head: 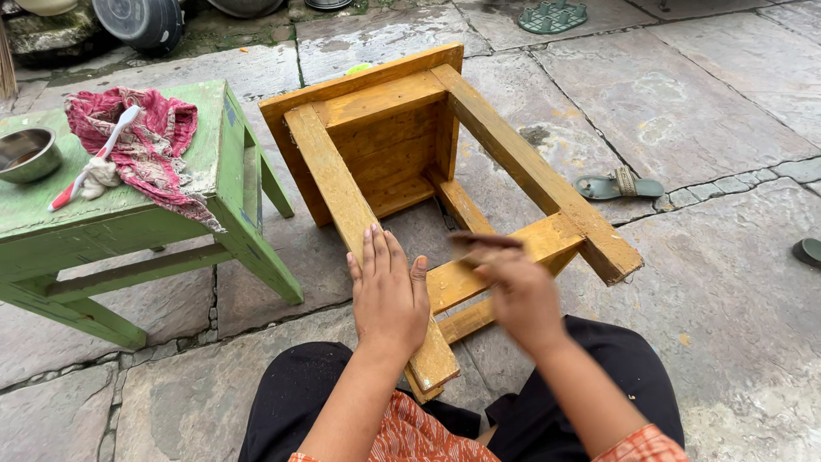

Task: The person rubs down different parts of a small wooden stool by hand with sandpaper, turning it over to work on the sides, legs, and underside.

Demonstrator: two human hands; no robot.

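we are sanding the stool tipped on the stones right of the green table: left hand flat, released, steadying a leg, right hand clenched on a dark pad against the rail, needing firm strokes.

Unpainted yellow-brown wooden stool lies tipped on its side on grey stone-slab ground, legs pointing toward the person. Left hand flat on the near left leg; right hand, blurred, over the crossbar just right of it, holding a small dark flat piece. Green painted wooden table stands left of the stool, close beside. On it: red patterned cloth, round metal bowl at far left, white-and-red brush between them. Grey-green sandal right of the stool. Black round pot and green plastic stand far behind.
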